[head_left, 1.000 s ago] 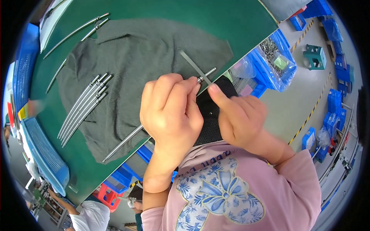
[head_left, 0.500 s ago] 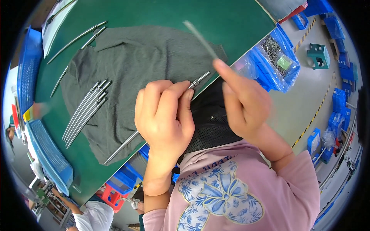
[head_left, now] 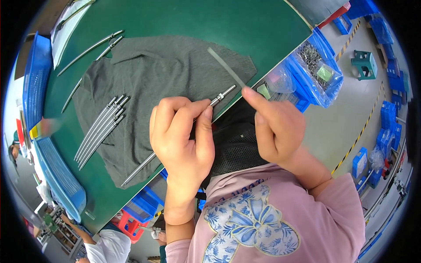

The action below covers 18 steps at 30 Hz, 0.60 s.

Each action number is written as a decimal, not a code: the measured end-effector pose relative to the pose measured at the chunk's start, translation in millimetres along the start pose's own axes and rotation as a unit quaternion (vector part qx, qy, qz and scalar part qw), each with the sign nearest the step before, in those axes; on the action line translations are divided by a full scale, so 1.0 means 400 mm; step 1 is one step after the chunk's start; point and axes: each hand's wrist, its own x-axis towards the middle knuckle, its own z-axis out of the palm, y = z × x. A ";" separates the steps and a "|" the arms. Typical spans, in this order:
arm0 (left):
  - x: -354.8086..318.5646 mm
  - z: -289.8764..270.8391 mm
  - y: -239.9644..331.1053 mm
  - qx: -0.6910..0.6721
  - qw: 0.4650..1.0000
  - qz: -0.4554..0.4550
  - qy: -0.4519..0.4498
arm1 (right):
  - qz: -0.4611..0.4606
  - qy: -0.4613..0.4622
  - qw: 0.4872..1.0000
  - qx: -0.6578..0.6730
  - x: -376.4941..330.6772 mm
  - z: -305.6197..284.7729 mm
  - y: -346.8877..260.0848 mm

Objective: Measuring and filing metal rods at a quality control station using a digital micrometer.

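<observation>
A slim metal rod with a stepped, collared end (head_left: 142, 168) runs slantwise under my left hand (head_left: 182, 131), which is closed around it. The collared tip sticks out beyond my thumb and forefinger. My right hand (head_left: 280, 125) grips a thin, flat, greyish strip (head_left: 224, 64) by its lower end, the forefinger laid along it. The strip points up and left, close to the rod's tip; I cannot tell if they touch. Beneath lies a dark grey cloth (head_left: 162, 65). On its left part several similar rods (head_left: 101, 131) rest side by side.
Two longer rods (head_left: 87, 51) lie at the cloth's upper left on the green table (head_left: 184, 17). Blue baskets (head_left: 59, 171) line the left edge. A blue bin of small metal parts (head_left: 313, 61) stands at the right edge. Another person's white sleeve (head_left: 109, 245) shows at lower left.
The strip and my right hand have shifted slightly down, and the strip looks less blurred. My left hand has moved a little left and down with the rod still held.
</observation>
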 end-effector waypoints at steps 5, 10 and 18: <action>0.004 0.001 0.003 -0.011 1.000 -0.015 -0.005 | -0.006 -0.053 0.999 0.004 -0.022 -0.004 -0.027; 0.004 0.005 -0.005 0.006 1.000 -0.001 -0.004 | -0.024 -0.055 0.998 -0.021 -0.024 0.008 -0.030; 0.005 0.013 -0.009 0.035 0.998 0.047 0.020 | -0.040 -0.068 0.992 -0.103 -0.016 0.001 -0.048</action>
